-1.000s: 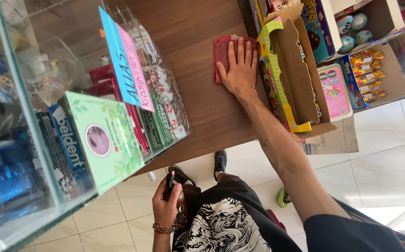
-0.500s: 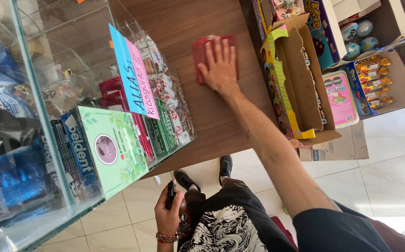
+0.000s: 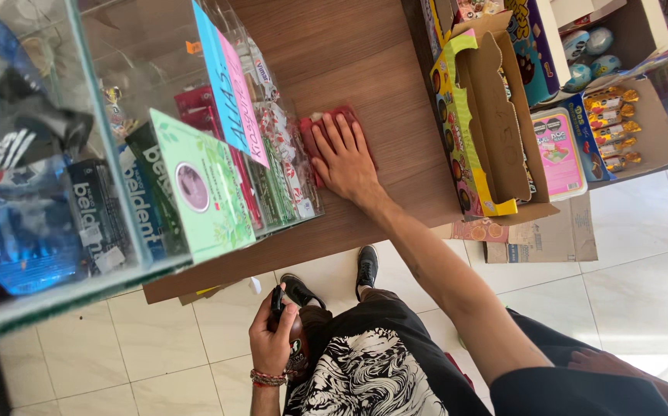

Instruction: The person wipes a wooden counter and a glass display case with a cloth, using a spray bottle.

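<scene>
My right hand (image 3: 343, 158) lies flat, fingers spread, pressing a red cloth (image 3: 311, 131) onto the brown wooden counter (image 3: 365, 62). The cloth sits right beside a clear display case (image 3: 272, 123) filled with sweets and gum packs. My left hand (image 3: 271, 339) hangs low by my leg above the tiled floor, closed around a small dark bottle-like object (image 3: 277, 299). A beaded bracelet circles that wrist.
An open yellow cardboard display box (image 3: 488, 115) stands on the counter to the right of the cloth, with more snack boxes (image 3: 561, 154) and wrapped chocolates (image 3: 611, 127) behind it. A glass cabinet (image 3: 33, 192) with packs fills the left. White floor tiles (image 3: 642, 285) lie below.
My right hand has slid the red cloth leftward across the counter, from beside the yellow box to the clear display case. My left hand has stayed low with the dark object.
</scene>
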